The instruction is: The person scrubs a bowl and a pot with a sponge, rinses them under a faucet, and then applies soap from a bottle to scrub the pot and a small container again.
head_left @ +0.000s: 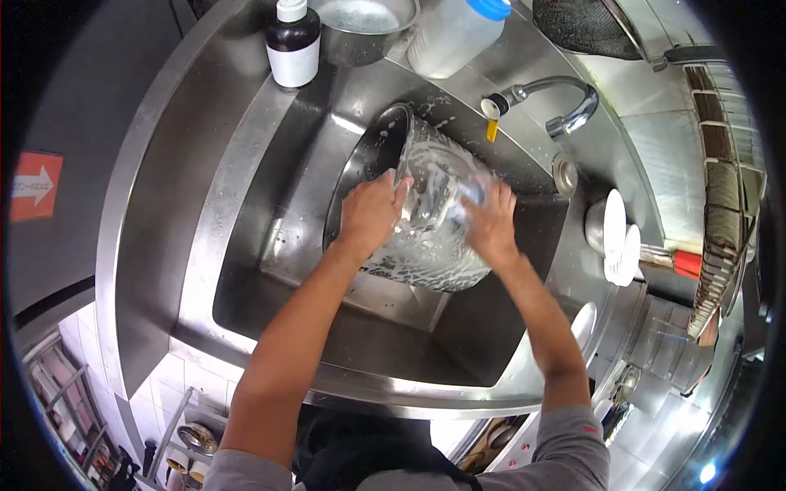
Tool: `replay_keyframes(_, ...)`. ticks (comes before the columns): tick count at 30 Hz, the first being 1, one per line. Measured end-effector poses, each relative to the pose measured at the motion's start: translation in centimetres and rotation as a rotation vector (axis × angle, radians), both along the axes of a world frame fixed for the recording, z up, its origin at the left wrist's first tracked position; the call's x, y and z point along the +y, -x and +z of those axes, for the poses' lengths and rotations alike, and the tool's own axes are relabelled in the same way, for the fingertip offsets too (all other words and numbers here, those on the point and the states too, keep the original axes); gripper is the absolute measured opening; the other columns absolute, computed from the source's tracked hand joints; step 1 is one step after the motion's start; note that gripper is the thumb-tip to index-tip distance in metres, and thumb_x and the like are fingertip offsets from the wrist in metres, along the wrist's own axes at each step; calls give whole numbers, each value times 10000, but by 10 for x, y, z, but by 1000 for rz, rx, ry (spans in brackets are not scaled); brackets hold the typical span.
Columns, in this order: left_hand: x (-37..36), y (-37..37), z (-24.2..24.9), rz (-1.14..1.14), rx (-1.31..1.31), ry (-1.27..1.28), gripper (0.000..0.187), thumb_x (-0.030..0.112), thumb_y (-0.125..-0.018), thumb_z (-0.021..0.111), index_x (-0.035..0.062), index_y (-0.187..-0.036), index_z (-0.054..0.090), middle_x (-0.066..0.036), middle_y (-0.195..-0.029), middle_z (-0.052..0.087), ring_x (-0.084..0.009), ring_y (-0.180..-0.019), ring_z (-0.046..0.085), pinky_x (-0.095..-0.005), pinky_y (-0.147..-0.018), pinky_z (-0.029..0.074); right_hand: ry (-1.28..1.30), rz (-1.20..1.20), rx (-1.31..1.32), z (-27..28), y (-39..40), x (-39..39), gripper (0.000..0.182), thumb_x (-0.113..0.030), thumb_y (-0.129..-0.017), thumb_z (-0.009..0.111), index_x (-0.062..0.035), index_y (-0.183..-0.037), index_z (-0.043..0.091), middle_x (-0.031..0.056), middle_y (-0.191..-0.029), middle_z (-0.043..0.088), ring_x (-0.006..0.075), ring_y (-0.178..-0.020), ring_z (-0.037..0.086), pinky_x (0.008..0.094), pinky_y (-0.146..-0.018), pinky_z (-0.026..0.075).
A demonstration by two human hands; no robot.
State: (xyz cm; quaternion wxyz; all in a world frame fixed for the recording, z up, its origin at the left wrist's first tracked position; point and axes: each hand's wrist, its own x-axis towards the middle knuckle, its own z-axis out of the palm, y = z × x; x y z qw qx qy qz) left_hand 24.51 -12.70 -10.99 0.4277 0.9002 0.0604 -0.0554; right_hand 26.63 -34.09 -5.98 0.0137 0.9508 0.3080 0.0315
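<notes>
A large metal pot (438, 159) lies tilted on its side in the steel sink (401, 348), its mouth facing left. White suds streak its outer wall. My left hand (370, 214) is closed over the rim, thumb on the soapy outside and the other fingers hidden on the inner side. Against the soapy wall, my right hand (494, 221) presses a pale blue-white sponge (472, 195), smeared by motion. Part of the sponge is covered by my fingers.
Behind the sink stand a dark pump bottle (293, 49), a metal bowl of sudsy water (360, 49) and a translucent jug with a blue lid (458, 37). A curved faucet (573, 114) rises at the back right. White bowls (610, 225) line the right ledge.
</notes>
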Motion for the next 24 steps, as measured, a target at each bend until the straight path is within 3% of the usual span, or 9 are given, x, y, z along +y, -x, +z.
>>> replay_keyframes(4, -2, 1, 3, 39, 11, -45, 453, 439, -945, 411, 24, -956, 592, -225, -813, 651, -420, -795, 627, -501, -741, 490, -160, 117, 166, 7, 18, -23, 334, 0, -736, 642, -100, -1055, 638, 167, -1251, 438, 351, -1082, 468, 437, -892, 436)
replay_keyframes(5, -2, 1, 4, 48, 5, -41, 453, 439, -945, 411, 24, -956, 592, -225, -813, 651, -420, -795, 627, -501, -741, 490, -99, 67, 84, 13, 14, -27, 309, 46, -728, 645, -57, -1020, 647, 160, -1204, 515, 316, -1064, 522, 363, -850, 489)
replay_keyframes(6, -2, 2, 5, 43, 10, -31, 461, 445, -943, 411, 26, -979, 601, -226, -808, 651, -419, -791, 628, -498, -742, 492, -95, 79, 80, 12, 10, -31, 309, 46, -728, 645, -57, -1020, 647, 160, -1204, 515, 316, -1064, 522, 363, -850, 489)
replay_keyframes(8, -2, 4, 6, 60, 18, -25, 471, 450, -942, 412, 28, -1002, 610, -227, -802, 652, -419, -787, 629, -495, -743, 493, -759, -184, 213, 4, 7, -35, 255, 25, -718, 677, -34, -966, 662, 146, -1118, 608, 306, -1012, 581, 360, -833, 502)
replay_keyframes(10, -2, 4, 7, 76, 26, -40, 475, 457, -934, 427, 36, -1030, 624, -233, -790, 650, -414, -772, 632, -492, -733, 498, -906, -136, 208, -6, 8, -26, 277, 88, -682, 673, -25, -934, 688, 150, -1071, 648, 276, -925, 613, 356, -791, 489)
replay_keyframes(14, -2, 5, 6, 98, 33, -39, 474, 461, -927, 443, 38, -1029, 630, -237, -789, 649, -409, -769, 634, -494, -729, 498, -545, 163, 206, -11, 6, -43, 398, -38, -647, 742, -60, -1034, 652, 129, -1195, 595, 325, -1048, 542, 394, -876, 437)
replay_keyframes(16, -4, 6, 6, 121, 6, -50, 468, 455, -925, 454, 38, -1034, 636, -235, -785, 649, -409, -767, 634, -493, -724, 498, -170, 264, 112, -7, -5, -59, 411, -82, -686, 711, -97, -1088, 629, 86, -1272, 544, 331, -1092, 494, 439, -910, 390)
replay_keyframes(20, 0, 5, 9, 90, 33, -29, 457, 446, -925, 458, 32, -992, 639, -232, -760, 644, -407, -753, 634, -490, -711, 501, -180, 360, 194, -14, -10, -47, 468, -77, -639, 690, -119, -1098, 605, 102, -1267, 538, 328, -1102, 485, 458, -909, 370)
replay_keyframes(24, -1, 8, 10, 124, -30, -35, 448, 442, -924, 465, 26, -904, 629, -227, -710, 630, -406, -712, 627, -488, -677, 501, 59, 521, 208, 20, -21, -51, 413, -97, -611, 683, -177, -1014, 659, 19, -1193, 577, 279, -1141, 464, 465, -937, 347)
